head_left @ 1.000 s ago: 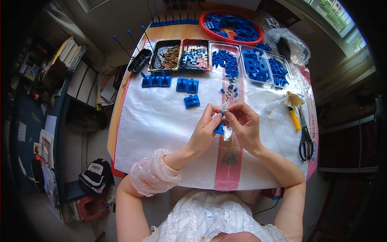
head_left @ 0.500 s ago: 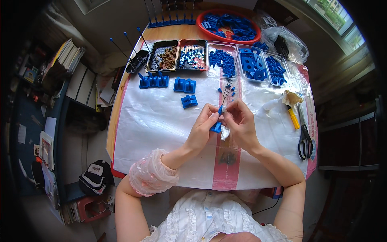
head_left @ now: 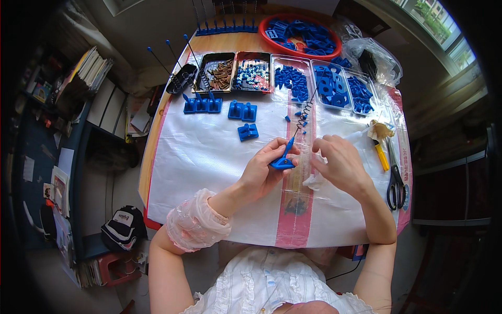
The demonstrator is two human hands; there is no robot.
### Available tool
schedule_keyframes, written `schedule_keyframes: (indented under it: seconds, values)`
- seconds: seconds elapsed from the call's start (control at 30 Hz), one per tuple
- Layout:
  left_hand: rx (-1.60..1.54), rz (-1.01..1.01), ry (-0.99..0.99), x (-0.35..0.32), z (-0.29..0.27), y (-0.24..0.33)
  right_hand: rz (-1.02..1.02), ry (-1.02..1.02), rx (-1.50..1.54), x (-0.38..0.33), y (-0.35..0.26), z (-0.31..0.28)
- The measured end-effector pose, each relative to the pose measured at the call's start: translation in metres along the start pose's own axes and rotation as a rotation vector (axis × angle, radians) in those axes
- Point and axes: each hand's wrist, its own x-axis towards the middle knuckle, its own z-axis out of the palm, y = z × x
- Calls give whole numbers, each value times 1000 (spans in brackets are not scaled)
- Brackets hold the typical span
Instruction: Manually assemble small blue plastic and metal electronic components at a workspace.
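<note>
In my left hand [head_left: 259, 171] is a blue plastic base [head_left: 283, 164] with a tapered blue stem, closed in between thumb and fingers. From the stem's tip a thin dark coiled spring wire [head_left: 300, 123] rises toward the far right. My right hand [head_left: 342, 165], a short gap to the right, has its fingers curled round a crumpled white tissue [head_left: 312, 181] that hangs below them. Beyond my hands lie a few small blue caps [head_left: 287, 119]. Finished-looking blue pieces stand at the left: a single block [head_left: 248, 132], a pair [head_left: 242, 111] and a row [head_left: 202, 104].
Along the far side are trays of brown screws [head_left: 221, 74], nuts [head_left: 253, 73], blue cones [head_left: 291, 79] and flat blue plates [head_left: 331, 86]. A red basin [head_left: 267, 37] of blue parts stands behind. At right lie black scissors [head_left: 396, 191] and a yellow-handled tool [head_left: 382, 157].
My right hand has drawn away to the right with the tissue, leaving the blue piece. The piece is now more upright in my left hand, its wire leaning right.
</note>
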Motion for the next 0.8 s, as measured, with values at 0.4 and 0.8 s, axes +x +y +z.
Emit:
schedule_keyframes:
  seconds: [0.4, 0.8]
  values:
    - [98, -1, -7, -5, 10, 0, 170, -73, 1309, 19, -3, 21]
    - [1097, 627, 176, -7, 6, 1, -59, 191, 1121, 16, -15, 39]
